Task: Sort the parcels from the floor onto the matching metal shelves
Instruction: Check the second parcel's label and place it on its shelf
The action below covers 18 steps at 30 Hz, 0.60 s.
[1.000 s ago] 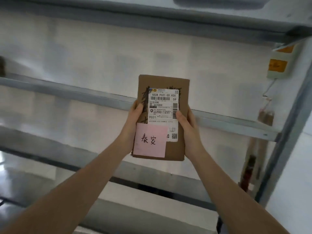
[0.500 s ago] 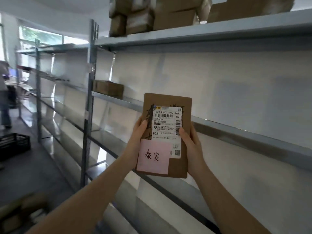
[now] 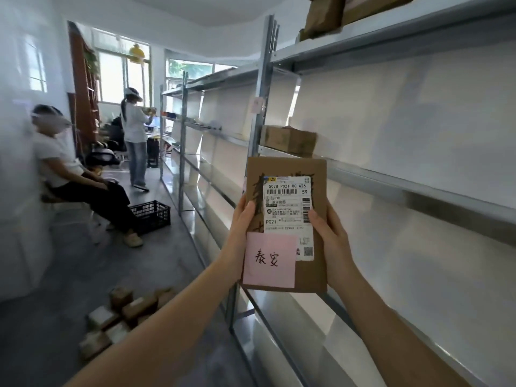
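At the centre of the frame a flat brown parcel (image 3: 287,224) is held upright, the left hand (image 3: 240,233) curled round its left edge and the right hand (image 3: 329,244) round its right edge, thumbs on the front. Its pink note (image 3: 269,259) faces the camera (presumably the destination to match). It is not yet shelved. On the shelves (image 3: 391,177) at right sit one box (image 3: 289,139) and more at upper right (image 3: 324,16). A pile of parcels (image 3: 122,317) remains on the floor at lower left, so most sorting looks undone.

Metal shelves (image 3: 391,174), one box (image 3: 289,141) on the middle shelf, parcels (image 3: 122,317) heaped on grey floor (image 3: 55,275)
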Tool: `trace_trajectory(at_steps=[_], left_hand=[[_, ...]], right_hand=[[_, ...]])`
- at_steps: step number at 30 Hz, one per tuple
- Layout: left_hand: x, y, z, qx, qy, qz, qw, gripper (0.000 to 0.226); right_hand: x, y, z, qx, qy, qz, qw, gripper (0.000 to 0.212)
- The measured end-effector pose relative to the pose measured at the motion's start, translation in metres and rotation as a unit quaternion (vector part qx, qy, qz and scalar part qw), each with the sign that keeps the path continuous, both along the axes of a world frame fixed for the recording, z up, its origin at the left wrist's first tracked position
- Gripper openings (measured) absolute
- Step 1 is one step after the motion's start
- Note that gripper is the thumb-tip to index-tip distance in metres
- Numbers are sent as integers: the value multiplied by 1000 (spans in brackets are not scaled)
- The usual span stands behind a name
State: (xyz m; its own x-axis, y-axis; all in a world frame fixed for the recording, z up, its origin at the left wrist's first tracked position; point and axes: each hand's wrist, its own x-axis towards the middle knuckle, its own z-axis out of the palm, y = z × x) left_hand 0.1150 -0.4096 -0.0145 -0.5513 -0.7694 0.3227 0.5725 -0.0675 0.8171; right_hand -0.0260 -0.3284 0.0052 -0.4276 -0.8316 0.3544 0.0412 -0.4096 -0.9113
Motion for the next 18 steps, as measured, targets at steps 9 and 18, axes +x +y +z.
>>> trace_trajectory(at_steps=[9,18], left_hand=[[-12,-162,21,-24,-28,71,997,56],[-18,-305,9,-2,-39,74,997,65]], right_hand=[[-16,-174,7,-6,-12,28,1000,50],[-23,-322,-2,9,-7,27,1000,51]])
